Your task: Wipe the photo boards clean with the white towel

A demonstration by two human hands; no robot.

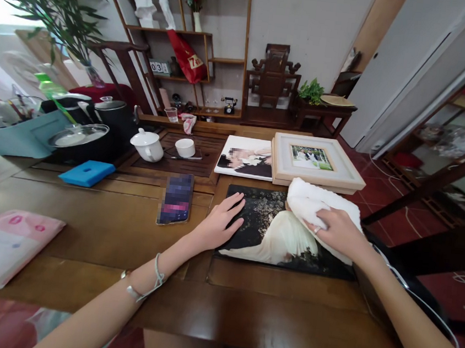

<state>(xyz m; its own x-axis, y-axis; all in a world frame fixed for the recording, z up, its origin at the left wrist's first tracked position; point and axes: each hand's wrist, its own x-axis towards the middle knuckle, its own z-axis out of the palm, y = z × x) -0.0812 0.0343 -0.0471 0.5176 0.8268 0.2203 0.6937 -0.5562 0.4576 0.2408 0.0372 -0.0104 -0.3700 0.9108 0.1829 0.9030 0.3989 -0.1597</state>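
A dark photo print (251, 231) with a white gown on it lies flat on the wooden table in front of me. My left hand (221, 222) rests on its left edge, fingers stretched and spread, holding nothing. On the print's upper right, my right hand (341, 229) grips a white cloth (321, 197), pressing it against the surface. The cloth covers that corner of the picture. Just behind lie another photo panel (245, 167) and a light wooden frame (317, 177) with a small outdoor photo in it.
A phone (175, 198) lies left of my left hand. Farther left are a blue block (87, 173), a white lidded cup (147, 145), a small white bowl (185, 147) and a pink-and-white package (4, 249). A dark chair and a cable (423, 293) stand close on the right.
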